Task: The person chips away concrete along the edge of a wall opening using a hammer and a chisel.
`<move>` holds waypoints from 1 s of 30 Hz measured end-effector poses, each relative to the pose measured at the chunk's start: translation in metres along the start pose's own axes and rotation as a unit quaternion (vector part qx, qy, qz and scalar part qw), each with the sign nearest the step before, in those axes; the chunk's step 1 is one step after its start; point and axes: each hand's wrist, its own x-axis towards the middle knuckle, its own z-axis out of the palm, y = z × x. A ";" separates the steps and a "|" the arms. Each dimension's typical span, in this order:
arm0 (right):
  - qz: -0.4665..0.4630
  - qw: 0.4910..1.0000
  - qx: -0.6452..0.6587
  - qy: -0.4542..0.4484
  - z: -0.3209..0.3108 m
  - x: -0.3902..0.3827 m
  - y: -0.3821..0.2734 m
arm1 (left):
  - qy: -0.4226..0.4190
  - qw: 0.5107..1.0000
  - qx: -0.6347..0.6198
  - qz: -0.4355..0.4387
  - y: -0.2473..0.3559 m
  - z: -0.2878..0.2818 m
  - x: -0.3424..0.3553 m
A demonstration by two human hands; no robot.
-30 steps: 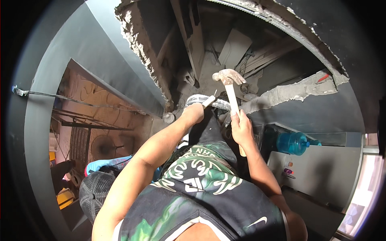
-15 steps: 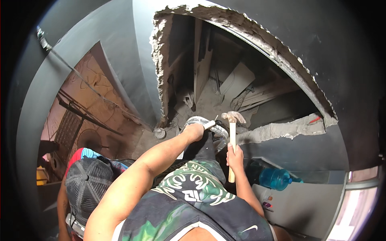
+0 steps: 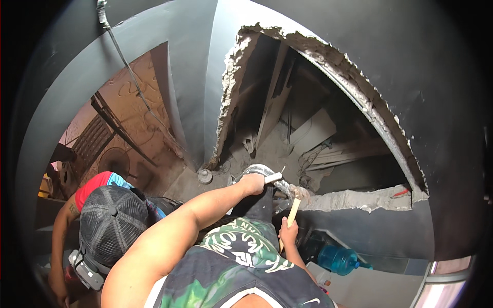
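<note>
My right hand is wrapped round the pale wooden handle of a claw hammer. The hammer's dusty head points up, near a dusty black-and-white shoe. My left hand is closed on a white-handled tool with a thin pointed tip; its exact kind is too small to tell. That hand is in front of the shoes, above my dark trousers. Ahead is a dark wall with a large rough-edged opening cut through it, its broken lower ledge just right of the hammer head.
At the left crouches another person in a dark mesh cap. Through the opening show boards and rubble. A blue water jug lies at lower right, and a red object rests on the ledge. A cable hangs at upper left.
The hammer has dropped and tilted, its head now beside the shoe. My view has turned, so the opening sits further right. The other person's arm shows more.
</note>
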 end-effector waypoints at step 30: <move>-0.046 0.967 -0.252 -0.003 0.037 0.053 0.046 | -0.049 0.992 -0.056 -0.104 -0.004 -0.003 0.011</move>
